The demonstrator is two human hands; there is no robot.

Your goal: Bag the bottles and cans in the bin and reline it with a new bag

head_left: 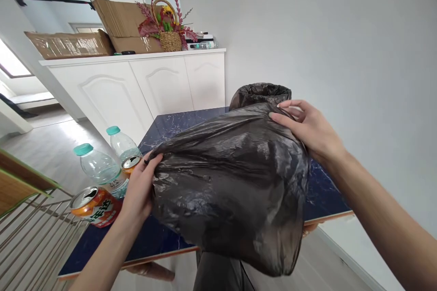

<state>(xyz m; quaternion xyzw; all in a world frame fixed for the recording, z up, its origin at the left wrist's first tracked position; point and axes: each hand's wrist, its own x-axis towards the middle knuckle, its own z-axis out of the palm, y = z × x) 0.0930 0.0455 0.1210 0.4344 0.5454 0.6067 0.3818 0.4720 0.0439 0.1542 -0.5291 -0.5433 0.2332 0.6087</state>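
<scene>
A large dark grey plastic bag is held up over the near edge of a dark blue marble-pattern table. My left hand grips the bag's left rim, fingers curled into the plastic. My right hand pinches the bag's upper right rim. The bag sags between both hands and hides much of the tabletop. Just left of my left hand stand two clear bottles with teal caps and two orange drink cans, one upright and one tilted.
A bin lined with a dark bag stands behind the table by the white wall. A white cabinet at the back carries cardboard boxes and a flower basket. A metal rack is at the lower left.
</scene>
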